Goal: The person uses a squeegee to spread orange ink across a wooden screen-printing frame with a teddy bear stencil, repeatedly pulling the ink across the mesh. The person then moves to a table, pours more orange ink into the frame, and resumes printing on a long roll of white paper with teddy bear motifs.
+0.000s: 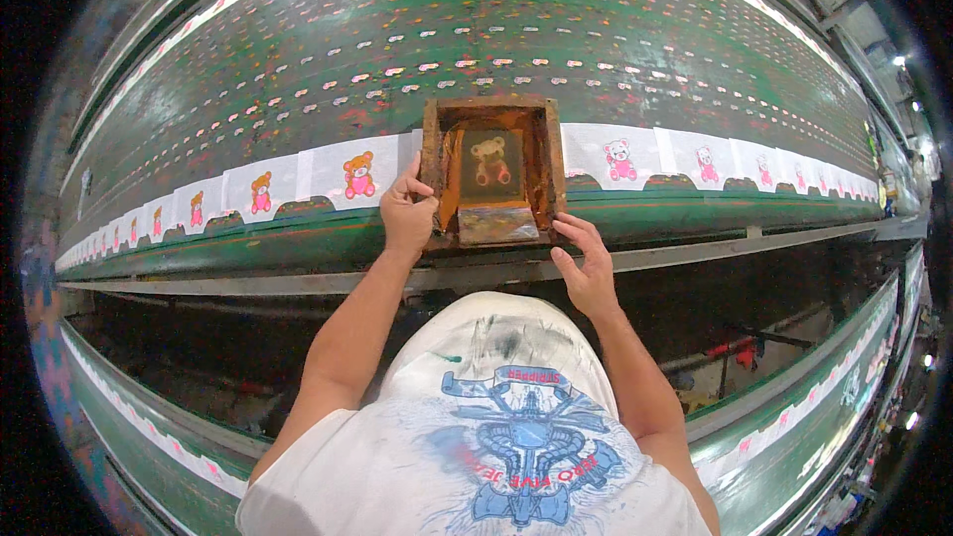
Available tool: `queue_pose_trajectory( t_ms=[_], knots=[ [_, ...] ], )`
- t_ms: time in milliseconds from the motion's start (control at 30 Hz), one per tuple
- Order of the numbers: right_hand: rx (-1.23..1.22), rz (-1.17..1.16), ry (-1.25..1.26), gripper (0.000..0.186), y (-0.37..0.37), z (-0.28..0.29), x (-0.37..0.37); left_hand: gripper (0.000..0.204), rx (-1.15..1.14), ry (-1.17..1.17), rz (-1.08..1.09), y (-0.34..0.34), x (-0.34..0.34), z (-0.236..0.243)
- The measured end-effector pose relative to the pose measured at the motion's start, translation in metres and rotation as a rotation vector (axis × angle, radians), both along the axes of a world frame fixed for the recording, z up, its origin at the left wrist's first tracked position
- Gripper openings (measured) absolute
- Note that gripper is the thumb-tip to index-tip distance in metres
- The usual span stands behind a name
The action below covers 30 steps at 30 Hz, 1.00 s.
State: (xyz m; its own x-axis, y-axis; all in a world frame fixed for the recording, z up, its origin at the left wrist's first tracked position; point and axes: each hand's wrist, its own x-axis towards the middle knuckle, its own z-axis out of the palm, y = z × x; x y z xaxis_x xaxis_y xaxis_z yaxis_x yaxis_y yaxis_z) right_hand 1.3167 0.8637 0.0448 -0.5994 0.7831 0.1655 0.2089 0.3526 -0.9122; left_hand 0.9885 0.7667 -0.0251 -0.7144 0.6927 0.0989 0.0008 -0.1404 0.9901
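A small wooden screen-printing frame (430,144) lies over the row of white fabric pieces at the near edge of the green table. Through its mesh a pale bear shape (488,162) shows. Grey material, perhaps tape or a blade, crosses the frame's near end. My left hand (409,213) grips the frame's left side, fingers bent. At the near right corner, my right hand (589,268) holds the frame by its fingertips, thumb lower down. Left of the frame, pieces bear brown-and-pink bears (358,175). To the right, the bears (620,160) are only pink and white.
The long green table (328,20) carries many rows of small stuck marks. A metal rail (675,246) runs along its near side. Behind me stands another green table with white printed strips (159,437). Between the tables is a dark gap with a red item (740,351).
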Motion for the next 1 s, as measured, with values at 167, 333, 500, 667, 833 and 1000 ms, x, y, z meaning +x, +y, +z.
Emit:
queue_pose_trajectory(
  t_ms=[167, 333, 500, 667, 833, 1000],
  knots=[
    [0.145, 0.095, -0.061, 0.042, 0.02, 0.006, 0.023, 0.022, 0.0, -0.068, -0.008, 0.003, 0.005, 0.008],
    [0.309, 0.227, -0.071, 0.041, 0.029, 0.021, 0.014, 0.026, -0.073, -0.058, 0.028, 0.002, 0.002, 0.006],
    [0.56, 0.442, -0.114, 0.043, 0.024, 0.039, -0.029, 0.028, -0.046, -0.063, 0.028, 0.001, -0.002, -0.002],
    [0.696, 0.525, -0.285, 0.043, 0.029, 0.031, -0.06, 0.025, -0.052, -0.08, 0.0, 0.005, 0.002, 0.007],
    [0.706, 0.625, -0.452, 0.037, 0.051, 0.054, -0.076, 0.021, -0.032, -0.083, 0.009, 0.001, 0.002, -0.004],
    [0.585, 0.604, -0.515, 0.035, 0.103, 0.067, -0.11, 0.018, -0.055, -0.026, 0.019, 0.003, 0.004, -0.009]
  ],
)
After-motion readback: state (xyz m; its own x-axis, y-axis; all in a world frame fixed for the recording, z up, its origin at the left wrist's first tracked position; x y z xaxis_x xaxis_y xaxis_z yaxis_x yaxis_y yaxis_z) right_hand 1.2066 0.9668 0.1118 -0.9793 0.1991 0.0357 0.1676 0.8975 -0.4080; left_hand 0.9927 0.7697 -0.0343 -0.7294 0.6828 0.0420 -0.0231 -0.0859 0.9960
